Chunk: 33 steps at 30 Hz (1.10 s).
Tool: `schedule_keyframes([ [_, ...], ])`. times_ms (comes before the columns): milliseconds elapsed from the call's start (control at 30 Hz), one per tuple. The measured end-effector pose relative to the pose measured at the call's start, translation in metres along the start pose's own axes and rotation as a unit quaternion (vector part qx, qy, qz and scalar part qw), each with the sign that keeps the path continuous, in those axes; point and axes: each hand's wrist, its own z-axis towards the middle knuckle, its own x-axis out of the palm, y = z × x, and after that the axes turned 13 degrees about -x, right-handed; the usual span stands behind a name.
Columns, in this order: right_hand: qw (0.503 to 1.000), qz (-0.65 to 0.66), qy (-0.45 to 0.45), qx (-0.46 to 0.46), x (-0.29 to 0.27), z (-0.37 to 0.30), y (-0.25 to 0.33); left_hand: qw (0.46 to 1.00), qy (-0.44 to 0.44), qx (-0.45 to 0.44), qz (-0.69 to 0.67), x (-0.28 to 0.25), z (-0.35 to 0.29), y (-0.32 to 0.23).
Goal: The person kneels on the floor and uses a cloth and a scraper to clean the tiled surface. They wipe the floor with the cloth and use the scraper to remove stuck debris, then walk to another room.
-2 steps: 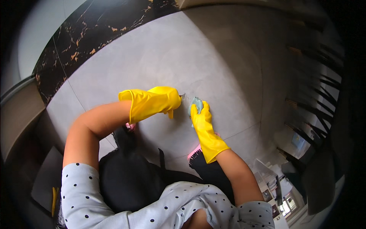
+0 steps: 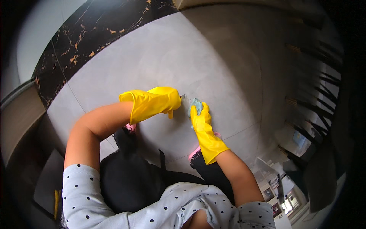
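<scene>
Both my hands wear yellow rubber gloves. My left hand (image 2: 163,101) is closed around a small tool with a metal blade, a scraper (image 2: 183,96) by its look; only the tip shows past the glove, close to the floor, and the handle is hidden. Just right of that tip, my right hand (image 2: 201,119) grips a crumpled pale blue-green cloth (image 2: 196,104) at the floor. A small gap separates blade and cloth. Beneath them lies the light grey tiled floor (image 2: 160,65), with a faint mark near the blade.
A black marble strip with golden veins (image 2: 82,42) borders the floor at far left. Dark furniture legs (image 2: 312,107) stand along the right, in shadow. My knees in black trousers (image 2: 129,179) and pink footwear (image 2: 194,152) are close below my hands.
</scene>
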Motion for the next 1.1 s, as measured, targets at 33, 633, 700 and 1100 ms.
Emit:
schedule_keyframes([
  [33, 1.0, 0.002, -0.012, 0.011, 0.0, -0.003, 0.0, 1.0, -0.003, -0.01, -0.018, -0.005, -0.003, -0.003],
  [633, 0.978, -0.061, -0.172, -0.105, 0.029, -0.01, 0.019, 0.979, 0.064, 0.0, 0.195, -0.041, 0.004, -0.045],
  [700, 0.971, -0.048, -0.187, -0.139, 0.033, -0.008, 0.021, 0.984, 0.055, -0.013, 0.167, -0.04, 0.002, -0.044],
  [1100, 0.951, 0.297, -0.071, 0.058, 0.01, -0.011, 0.046, 0.946, -0.054, 0.296, 0.123, -0.006, 0.023, -0.001],
])
